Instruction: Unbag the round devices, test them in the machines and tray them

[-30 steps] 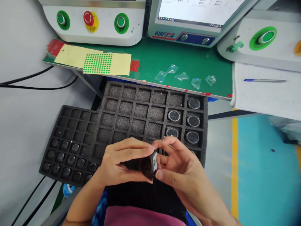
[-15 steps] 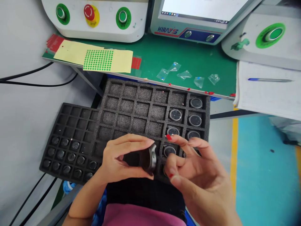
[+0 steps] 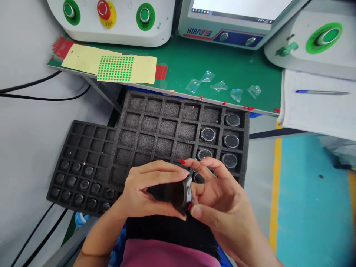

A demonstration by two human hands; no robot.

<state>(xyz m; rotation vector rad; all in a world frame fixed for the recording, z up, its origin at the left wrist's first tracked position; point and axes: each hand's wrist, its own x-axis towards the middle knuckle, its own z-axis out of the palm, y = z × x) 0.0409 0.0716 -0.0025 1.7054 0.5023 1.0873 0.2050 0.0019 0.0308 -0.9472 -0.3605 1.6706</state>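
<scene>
My left hand (image 3: 151, 189) is closed on a round smartwatch case (image 3: 187, 191), fingers above and thumb below. The case stands on edge, its dark face toward my left palm and a side button toward the right. Close against its right side is my right hand (image 3: 222, 196), thumb and a bent finger together at a small red sticker (image 3: 190, 206). A second red sticker (image 3: 182, 161) sits at the tip of an outstretched finger of that hand. Below lies a black foam tray (image 3: 165, 128) with several round watch cases (image 3: 208, 134) in its right columns.
A smaller foam tray (image 3: 86, 142) with small dark parts lies at left. On the green shelf (image 3: 178, 55) are a green-dot sticker sheet (image 3: 115, 68), red stickers (image 3: 161, 72) and clear film scraps (image 3: 219, 86). Behind stand a monitor (image 3: 222, 35) and a red stop button (image 3: 104, 10).
My right hand has moved left, bringing the red sticker up to the side of the watch case. The left hand and the case have shifted slightly right.
</scene>
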